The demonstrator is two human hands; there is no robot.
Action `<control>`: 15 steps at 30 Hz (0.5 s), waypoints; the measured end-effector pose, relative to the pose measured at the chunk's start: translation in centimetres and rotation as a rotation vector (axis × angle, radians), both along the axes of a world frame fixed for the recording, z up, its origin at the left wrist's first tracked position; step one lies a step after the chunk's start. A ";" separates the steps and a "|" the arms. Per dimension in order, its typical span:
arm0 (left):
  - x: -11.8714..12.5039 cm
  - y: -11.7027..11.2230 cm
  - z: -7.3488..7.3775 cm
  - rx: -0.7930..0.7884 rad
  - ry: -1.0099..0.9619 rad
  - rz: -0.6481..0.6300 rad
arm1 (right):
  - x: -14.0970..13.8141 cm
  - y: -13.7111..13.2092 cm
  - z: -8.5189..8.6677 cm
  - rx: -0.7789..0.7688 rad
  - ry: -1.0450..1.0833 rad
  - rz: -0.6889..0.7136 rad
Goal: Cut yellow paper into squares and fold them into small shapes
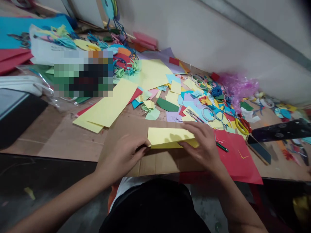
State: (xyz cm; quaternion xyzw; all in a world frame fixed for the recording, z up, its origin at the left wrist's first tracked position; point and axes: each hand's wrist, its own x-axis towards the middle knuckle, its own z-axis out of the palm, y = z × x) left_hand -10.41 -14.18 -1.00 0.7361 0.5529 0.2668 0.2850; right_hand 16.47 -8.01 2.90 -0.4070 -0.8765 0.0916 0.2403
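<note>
A folded yellow paper sheet (167, 136) lies on a brown cardboard sheet (126, 129) at the near edge of the table. My left hand (122, 155) pinches the paper's left end, fingers closed on it. Across from it, my right hand (202, 144) rests on the paper's right end, with the fingers pressed down along the fold. A red paper sheet (239, 158) lies just right of my right hand, with a green pen (222, 147) on it.
Larger yellow sheets (109, 105) lie to the left. Coloured paper scraps, tape rings (208, 114), scissors (194, 116) and blue yarn (216, 91) crowd the table's far side by the wall. A black case (17, 118) sits far left. A dark tool (279, 131) lies at right.
</note>
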 end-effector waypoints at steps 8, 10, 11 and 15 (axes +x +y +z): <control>0.1 -1.3 -0.4 0.107 0.072 -0.019 | 8.1 -1.4 -2.8 -0.705 0.474 -0.222; 0.3 -1.5 -0.4 0.120 0.102 -0.022 | 8.3 -1.4 -3.2 -0.789 0.465 -0.216; 0.3 -1.5 -0.4 0.121 0.114 -0.022 | 8.3 -1.3 -3.2 -0.805 0.475 -0.203; 0.5 -1.6 -0.3 0.112 0.140 -0.010 | 7.9 -0.9 -3.2 -0.819 0.528 -0.144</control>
